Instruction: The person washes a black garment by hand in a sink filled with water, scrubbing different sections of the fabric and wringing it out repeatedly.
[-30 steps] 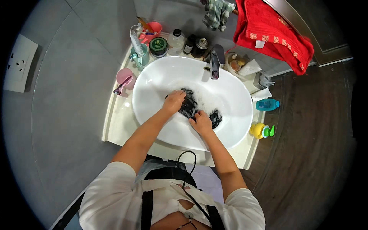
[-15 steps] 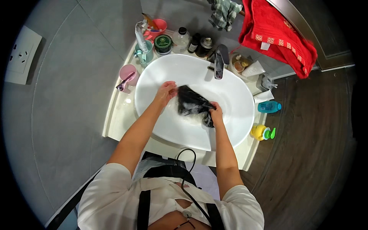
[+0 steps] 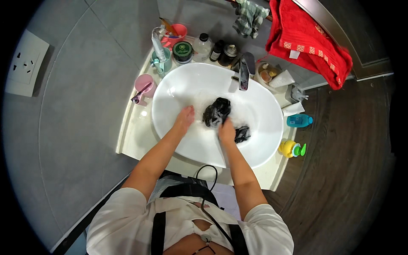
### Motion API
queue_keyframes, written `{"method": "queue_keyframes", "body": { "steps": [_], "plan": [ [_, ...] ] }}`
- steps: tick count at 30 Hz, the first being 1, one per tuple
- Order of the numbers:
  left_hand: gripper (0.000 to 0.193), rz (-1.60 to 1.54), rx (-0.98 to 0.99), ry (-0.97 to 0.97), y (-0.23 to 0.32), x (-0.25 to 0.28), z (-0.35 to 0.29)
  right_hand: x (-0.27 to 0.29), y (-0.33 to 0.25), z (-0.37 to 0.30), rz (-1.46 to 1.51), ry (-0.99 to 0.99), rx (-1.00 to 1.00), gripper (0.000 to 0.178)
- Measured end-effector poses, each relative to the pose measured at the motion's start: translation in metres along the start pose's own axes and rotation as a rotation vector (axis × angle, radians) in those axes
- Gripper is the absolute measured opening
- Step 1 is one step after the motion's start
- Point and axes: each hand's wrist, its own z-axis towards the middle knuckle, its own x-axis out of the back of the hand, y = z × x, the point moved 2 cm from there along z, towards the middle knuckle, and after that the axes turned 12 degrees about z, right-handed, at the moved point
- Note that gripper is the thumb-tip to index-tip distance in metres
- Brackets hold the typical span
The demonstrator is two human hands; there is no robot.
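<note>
A wet black cloth (image 3: 216, 112) lies bunched in the white oval sink (image 3: 174, 146), with pale suds on it and about it. My right hand (image 3: 227, 131) is closed on the cloth, one part bunched beyond the fingers and another part showing at the right of the wrist. To the left of the cloth, apart from it, is my left hand (image 3: 185, 119). Its fingers are stretched out and slightly blurred, with nothing in them. The grey tap (image 3: 245, 72) stands at the back of the sink.
Along the back stand a round jar (image 3: 182, 50), a clear bottle (image 3: 202, 47) and dark bottles. Cups, one pink (image 3: 145, 85), stand at the left. A blue bottle (image 3: 298, 120) and a yellow pump bottle (image 3: 289, 148) line the right. A red towel (image 3: 310, 46) hangs at upper right.
The cloth, spread out before, is now bunched up. My right hand has moved left and toward me; my left hand has come down a little, away from the cloth.
</note>
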Motion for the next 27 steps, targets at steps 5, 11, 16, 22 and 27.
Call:
{"method": "queue_keyframes", "body": {
  "steps": [5, 11, 16, 22, 27],
  "plan": [
    [0.041, -0.002, -0.08, -0.114, 0.0, -0.008, -0.002, 0.018, -0.006, -0.006, -0.004, -0.22, 0.313, 0.05],
    [0.04, 0.051, 0.169, -0.232, -0.009, -0.038, -0.007, 0.033, -0.051, -0.017, 0.351, 0.007, 0.427, 0.056],
    [0.039, -0.221, 0.185, -0.443, 0.006, -0.051, -0.01, 0.052, -0.121, -0.072, 0.587, -0.211, 0.641, 0.047],
    [0.026, -0.399, 0.242, -0.514, 0.01, -0.062, -0.028, 0.037, -0.117, -0.062, 0.485, -0.013, 0.524, 0.029],
    [0.025, -0.353, 0.28, -0.316, 0.008, -0.077, -0.023, 0.026, -0.098, -0.02, 0.335, 0.251, 0.309, 0.018]
  ]
}}
